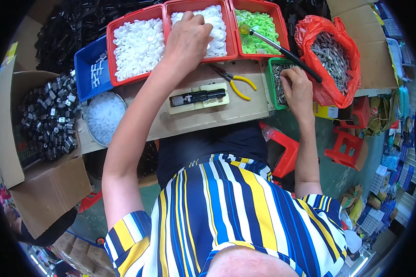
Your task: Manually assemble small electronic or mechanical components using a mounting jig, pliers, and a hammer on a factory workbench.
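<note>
My left hand (188,39) reaches into the middle red bin (201,59) of small white plastic parts (216,21). Its fingers are curled down among the parts, and their tips are hidden. At the near edge of a small green bin (282,106) holding thin metal pins (278,74), my right hand (296,87) has its thumb and fingers drawn together. Whatever they pinch cannot be made out. Between my arms a cream fixture block (174,110) lies on the bench, with a long black plastic part (203,96) seated in it. Yellow-handled pliers (240,87) rest beside the block.
A screwdriver-like tool (286,53) leans across the bin of green parts (259,27) toward a red bag (351,87) of grey pieces. On the left are a blue bin (85,83), a round tub (106,117) of clear pieces and a carton (14,101) of black parts.
</note>
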Demonstrator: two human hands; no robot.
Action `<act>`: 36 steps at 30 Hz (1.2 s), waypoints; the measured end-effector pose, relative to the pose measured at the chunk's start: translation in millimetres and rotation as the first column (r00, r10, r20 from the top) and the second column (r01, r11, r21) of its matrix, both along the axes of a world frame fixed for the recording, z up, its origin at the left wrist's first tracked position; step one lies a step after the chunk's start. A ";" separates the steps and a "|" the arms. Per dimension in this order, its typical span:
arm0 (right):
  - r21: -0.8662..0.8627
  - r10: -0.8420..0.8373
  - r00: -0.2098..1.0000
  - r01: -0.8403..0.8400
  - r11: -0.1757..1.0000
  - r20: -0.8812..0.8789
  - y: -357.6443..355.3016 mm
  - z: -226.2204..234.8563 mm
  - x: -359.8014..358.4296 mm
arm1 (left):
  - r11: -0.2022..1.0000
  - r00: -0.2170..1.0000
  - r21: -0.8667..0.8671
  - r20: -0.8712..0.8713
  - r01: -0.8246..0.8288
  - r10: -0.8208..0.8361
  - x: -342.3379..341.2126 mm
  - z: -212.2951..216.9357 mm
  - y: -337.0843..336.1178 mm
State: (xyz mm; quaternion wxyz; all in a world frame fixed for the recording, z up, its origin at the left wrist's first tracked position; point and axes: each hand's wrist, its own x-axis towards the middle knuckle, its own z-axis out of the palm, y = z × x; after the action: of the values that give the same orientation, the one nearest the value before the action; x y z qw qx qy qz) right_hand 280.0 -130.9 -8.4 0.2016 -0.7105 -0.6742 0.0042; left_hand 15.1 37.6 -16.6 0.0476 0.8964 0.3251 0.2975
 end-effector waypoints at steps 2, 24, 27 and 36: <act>0.031 0.008 1.000 -0.008 0.999 -0.019 1.9 -1.6 -1.0 | 0.999 0.997 0.052 -0.071 0.005 -0.001 9.7 -9.4 13.8; 0.061 0.158 0.983 -0.152 0.986 -0.098 11.4 -0.7 0.2 | 0.992 0.998 -0.120 -0.040 0.049 -0.054 8.1 -5.0 33.0; 0.096 0.143 0.971 -0.126 0.987 -0.193 9.0 4.0 3.5 | 0.986 0.997 -0.159 -0.040 0.058 -0.065 9.2 -3.7 37.5; 0.167 0.118 0.917 -0.057 0.984 -0.382 6.9 10.8 -12.9 | 0.970 0.984 -0.230 0.172 0.082 -0.042 7.1 1.6 25.7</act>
State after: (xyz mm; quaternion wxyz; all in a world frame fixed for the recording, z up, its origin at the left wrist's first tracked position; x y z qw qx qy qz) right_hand 267.1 -124.0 2.4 0.3851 -0.6471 -0.6499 0.1029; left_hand 22.2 63.3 -15.0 0.1902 0.8662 0.3248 0.3287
